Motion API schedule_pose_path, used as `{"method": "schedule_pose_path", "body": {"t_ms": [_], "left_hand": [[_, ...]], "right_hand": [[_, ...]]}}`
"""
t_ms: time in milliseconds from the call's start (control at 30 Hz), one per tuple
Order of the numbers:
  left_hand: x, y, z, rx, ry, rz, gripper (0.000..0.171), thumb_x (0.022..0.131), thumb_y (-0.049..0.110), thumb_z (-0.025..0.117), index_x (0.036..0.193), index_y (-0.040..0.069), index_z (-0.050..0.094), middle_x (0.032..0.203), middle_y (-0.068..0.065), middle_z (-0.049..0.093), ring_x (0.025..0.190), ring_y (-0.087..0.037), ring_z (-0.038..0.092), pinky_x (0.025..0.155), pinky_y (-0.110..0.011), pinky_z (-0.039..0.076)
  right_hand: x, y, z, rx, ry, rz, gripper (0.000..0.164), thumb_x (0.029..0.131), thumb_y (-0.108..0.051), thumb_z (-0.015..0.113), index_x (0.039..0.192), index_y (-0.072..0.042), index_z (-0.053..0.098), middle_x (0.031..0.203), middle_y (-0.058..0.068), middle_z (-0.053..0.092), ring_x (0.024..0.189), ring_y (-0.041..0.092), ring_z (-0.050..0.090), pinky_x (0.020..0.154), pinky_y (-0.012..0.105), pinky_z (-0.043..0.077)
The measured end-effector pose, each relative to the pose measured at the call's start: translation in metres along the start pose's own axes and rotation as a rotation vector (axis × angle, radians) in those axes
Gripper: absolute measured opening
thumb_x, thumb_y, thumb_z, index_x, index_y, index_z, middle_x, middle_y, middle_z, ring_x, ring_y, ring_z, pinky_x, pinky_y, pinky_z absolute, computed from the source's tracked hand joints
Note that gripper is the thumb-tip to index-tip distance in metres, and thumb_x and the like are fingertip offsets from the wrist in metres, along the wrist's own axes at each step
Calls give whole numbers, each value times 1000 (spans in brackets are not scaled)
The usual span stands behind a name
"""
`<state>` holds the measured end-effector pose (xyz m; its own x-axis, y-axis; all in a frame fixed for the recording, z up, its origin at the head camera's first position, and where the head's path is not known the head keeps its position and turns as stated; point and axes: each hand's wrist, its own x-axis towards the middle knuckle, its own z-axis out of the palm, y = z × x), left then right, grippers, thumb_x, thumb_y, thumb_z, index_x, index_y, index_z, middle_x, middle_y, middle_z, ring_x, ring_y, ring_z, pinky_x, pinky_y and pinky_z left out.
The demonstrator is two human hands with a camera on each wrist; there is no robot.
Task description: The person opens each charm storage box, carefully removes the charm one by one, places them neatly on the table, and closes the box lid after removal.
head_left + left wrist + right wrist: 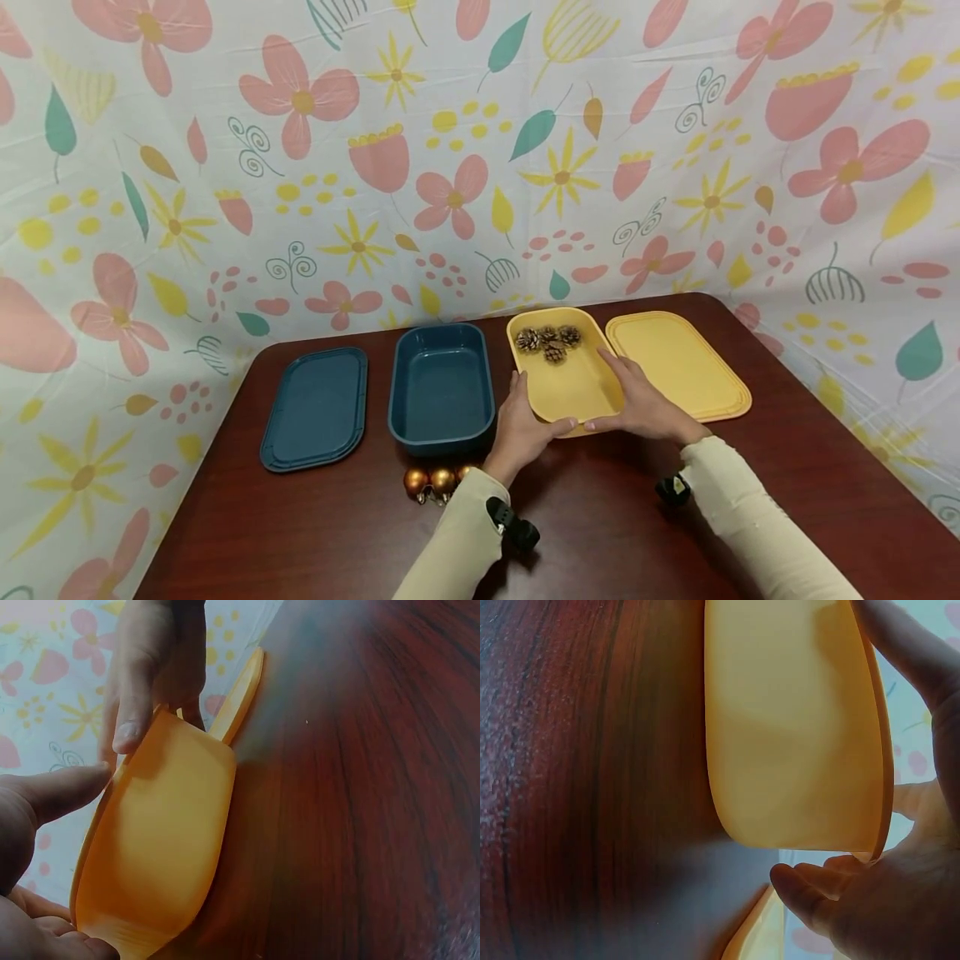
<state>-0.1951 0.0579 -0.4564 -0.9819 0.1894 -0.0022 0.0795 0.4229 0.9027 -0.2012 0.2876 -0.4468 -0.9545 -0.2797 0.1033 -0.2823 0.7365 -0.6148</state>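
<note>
A yellow plastic container (570, 392) sits on the table with several pinecones (553, 340) gathered at its far end. My left hand (519, 425) grips its near left corner, with the thumb along the front rim and the fingers at the left side. At the near right corner my right hand (641, 402) holds it in the same way, fingers on the right side. The thumbs nearly meet at the front rim. Both wrist views show the container's yellow front wall (169, 825) up close, and the right hand's fingers (806, 896) by the corner.
A yellow lid (678, 362) lies right of the container. To the left stand an empty dark blue container (441, 383) and its flat blue lid (317, 408). Gold and copper baubles (442, 482) lie before the blue container, partly behind the left forearm. A patterned cloth (450, 167) hangs behind.
</note>
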Motion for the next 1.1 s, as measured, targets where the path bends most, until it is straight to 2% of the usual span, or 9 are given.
{"method": "schedule_pose_path", "body": {"t_ms": [233, 433, 500, 600, 733, 833, 967, 1100], "left_hand": [[1, -3, 2, -45, 35, -18, 104, 78, 33, 86, 160, 11, 27, 168, -12, 22, 155, -29, 26, 123, -49, 30], [0, -5, 4, -72, 53, -32, 103, 78, 32, 86, 160, 12, 27, 167, -11, 24, 154, -29, 29, 122, -50, 32], [0, -6, 4, -82, 58, -33, 103, 77, 31, 87, 160, 12, 28, 167, -10, 27, 153, -29, 31, 122, -50, 32], [0, -6, 5, -82, 65, -34, 103, 77, 31, 87, 160, 14, 29, 165, -9, 31, 151, -29, 34, 120, -50, 35], [1, -5, 6, -75, 66, -37, 103, 77, 32, 87, 160, 15, 29, 164, -8, 35, 149, -29, 38, 119, -51, 37], [2, -4, 6, -64, 73, -36, 103, 76, 33, 88, 159, 14, 30, 162, -9, 37, 148, -30, 39, 118, -51, 37], [3, -4, 5, -39, 91, -38, 104, 74, 32, 89, 158, 13, 32, 160, -10, 41, 146, -30, 42, 117, -50, 39], [2, -4, 6, -31, 97, -41, 104, 73, 32, 90, 158, 13, 33, 160, -10, 42, 145, -31, 43, 116, -50, 40]], "right_hand": [[5, -3, -5, -36, -6, -1, 124, 73, -46, 88, 162, -4, 12, 157, 38, 18, 144, 56, 23, 109, 74, 30], [15, -10, -22, -102, -23, 52, 116, 75, -53, 84, 160, -3, 22, 159, 40, 13, 144, 62, 17, 108, 77, 29], [21, -13, -29, -141, -18, 51, 106, 79, -52, 82, 156, -1, 31, 158, 41, 18, 143, 63, 19, 107, 77, 29], [33, -17, -39, -189, 17, 18, 85, 85, -45, 78, 147, 4, 46, 151, 38, 36, 138, 59, 32, 107, 73, 33], [53, -23, -47, -212, 76, -38, 56, 89, -32, 76, 130, 5, 62, 132, 29, 60, 124, 48, 54, 101, 63, 45], [71, -28, -49, -208, 70, -51, 40, 90, -26, 76, 118, 1, 68, 119, 24, 69, 109, 39, 65, 93, 56, 53], [94, -33, -45, -193, 21, -41, 30, 89, -21, 77, 110, -1, 72, 105, 19, 74, 94, 31, 71, 84, 49, 58], [115, -31, -36, -191, -33, -7, 31, 87, -16, 78, 111, 3, 72, 101, 19, 75, 93, 31, 70, 84, 47, 58]]}}
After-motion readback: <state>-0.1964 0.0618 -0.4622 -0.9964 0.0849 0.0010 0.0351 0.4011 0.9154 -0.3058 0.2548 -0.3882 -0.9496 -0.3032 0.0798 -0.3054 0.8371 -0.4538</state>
